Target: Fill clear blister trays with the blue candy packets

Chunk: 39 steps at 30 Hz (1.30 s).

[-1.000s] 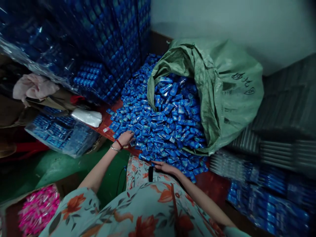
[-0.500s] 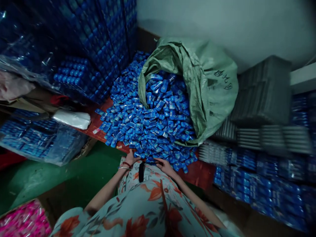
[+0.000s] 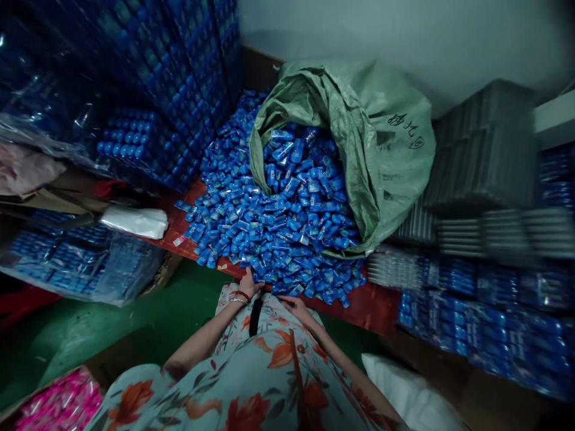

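Note:
A large heap of small blue bottles [image 3: 251,233] lies on the red tabletop [image 3: 372,308], spilling from the mouth of a green woven sack [image 3: 399,143] that rests on its side. My left hand [image 3: 250,286], with a red bead bracelet and a pale bangle at the wrist, is at the table's front edge beside the nearest bottles. Its fingers are partly spread, and I make out nothing held. To its right, my right hand [image 3: 295,306] is low against the same edge, just below the heap. Its fingers stretch leftward, apart, with no item visible in them.
Wrapped stacks of blue bottles [image 3: 135,137] rise at the left. Grey trays [image 3: 485,143] and more wrapped blue packs [image 3: 485,323] line the right. A folded white plastic bundle [image 3: 135,221] lies on the left table edge. A box of pink items [image 3: 60,404] is at lower left.
The camera view has turned slightly. My left hand has shifted a little right and up in view, my right hand slightly down toward my lap. The heap and sack look the same.

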Tool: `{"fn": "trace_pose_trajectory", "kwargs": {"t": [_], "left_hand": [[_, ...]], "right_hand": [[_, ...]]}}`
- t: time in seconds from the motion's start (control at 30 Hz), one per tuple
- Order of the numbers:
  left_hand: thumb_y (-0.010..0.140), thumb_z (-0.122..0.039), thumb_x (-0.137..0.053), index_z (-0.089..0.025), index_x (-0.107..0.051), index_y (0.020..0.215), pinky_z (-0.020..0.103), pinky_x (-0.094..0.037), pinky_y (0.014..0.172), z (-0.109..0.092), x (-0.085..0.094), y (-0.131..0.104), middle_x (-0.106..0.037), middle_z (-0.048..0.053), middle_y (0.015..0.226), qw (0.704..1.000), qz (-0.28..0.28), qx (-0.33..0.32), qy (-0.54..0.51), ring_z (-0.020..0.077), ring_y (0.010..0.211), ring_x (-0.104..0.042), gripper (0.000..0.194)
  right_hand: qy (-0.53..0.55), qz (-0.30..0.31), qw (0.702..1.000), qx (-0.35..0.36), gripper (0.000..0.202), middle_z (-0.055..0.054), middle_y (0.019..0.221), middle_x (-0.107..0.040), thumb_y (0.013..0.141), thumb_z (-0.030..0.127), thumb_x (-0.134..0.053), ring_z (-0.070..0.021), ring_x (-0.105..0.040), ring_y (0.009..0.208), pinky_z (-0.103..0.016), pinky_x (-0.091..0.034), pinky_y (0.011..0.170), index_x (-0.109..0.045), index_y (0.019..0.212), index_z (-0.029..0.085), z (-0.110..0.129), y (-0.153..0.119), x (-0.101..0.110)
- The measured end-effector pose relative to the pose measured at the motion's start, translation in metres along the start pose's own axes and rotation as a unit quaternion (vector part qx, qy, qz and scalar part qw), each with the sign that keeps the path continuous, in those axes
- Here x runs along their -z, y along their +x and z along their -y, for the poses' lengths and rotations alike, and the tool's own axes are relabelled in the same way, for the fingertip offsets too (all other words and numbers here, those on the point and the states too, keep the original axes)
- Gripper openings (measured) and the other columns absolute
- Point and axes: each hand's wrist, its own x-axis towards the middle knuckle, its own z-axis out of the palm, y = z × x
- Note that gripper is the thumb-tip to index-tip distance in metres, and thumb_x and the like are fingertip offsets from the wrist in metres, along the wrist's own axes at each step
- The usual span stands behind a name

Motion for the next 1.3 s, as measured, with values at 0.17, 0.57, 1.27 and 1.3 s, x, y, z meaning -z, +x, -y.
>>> {"fn": "trace_pose_trajectory", "kwargs": {"t": [0.17, 0.57, 1.27, 1.3], "left_hand": [[0.069, -0.024, -0.073, -0.015, -0.038, 0.111, 0.031, -0.045, 0.078, 0.008, -0.003, 0.006, -0.064, 0.018, 0.102, 1.0, -0.009, -0.021, -0.005, 0.0282, 0.097, -0.063, 0.055], [0.071, -0.01, -0.065, -0.017, -0.04, 0.106, 0.031, -0.046, 0.084, 0.027, -0.015, 0.006, -0.063, 0.01, 0.103, 0.989, -0.081, -0.063, -0.11, 0.0206, 0.097, -0.062, 0.044], [0.084, -0.02, -0.054, -0.014, -0.058, 0.085, 0.025, -0.05, 0.058, 0.251, -0.11, -0.167, -0.06, -0.002, 0.059, 0.937, -0.137, 0.258, -0.192, 0.0116, 0.052, -0.059, 0.007], [0.083, -0.018, -0.052, -0.014, -0.059, 0.086, 0.026, -0.05, 0.057, 0.259, -0.119, -0.179, -0.06, -0.001, 0.058, 0.933, -0.136, 0.272, -0.193, 0.0128, 0.051, -0.06, 0.008]], "right_hand": [[-0.023, 0.003, 1.0, 0.001, 0.039, -0.006, 0.113, -0.066, 0.072, 0.035, -0.062, -0.0252, -0.061, 0.107, -0.043, -0.041, 0.1, -0.069, 0.108, 0.021, 0.005, 0.018, -0.015], [-0.086, -0.029, 0.996, 0.01, 0.034, -0.006, 0.099, -0.071, 0.076, 0.03, -0.053, -0.0223, -0.066, 0.091, -0.038, -0.049, 0.086, -0.071, 0.103, 0.019, 0.005, 0.031, -0.015], [-0.165, 0.01, 0.979, 0.116, 0.037, -0.007, 0.096, -0.071, 0.076, 0.031, -0.054, -0.0209, -0.066, 0.089, -0.035, -0.049, 0.084, -0.068, 0.107, 0.017, -0.037, 0.015, -0.023], [-0.163, 0.006, 0.98, 0.113, 0.039, -0.008, 0.097, -0.071, 0.077, 0.034, -0.054, -0.021, -0.066, 0.09, -0.035, -0.049, 0.085, -0.067, 0.109, 0.017, -0.038, 0.017, -0.023]]}}
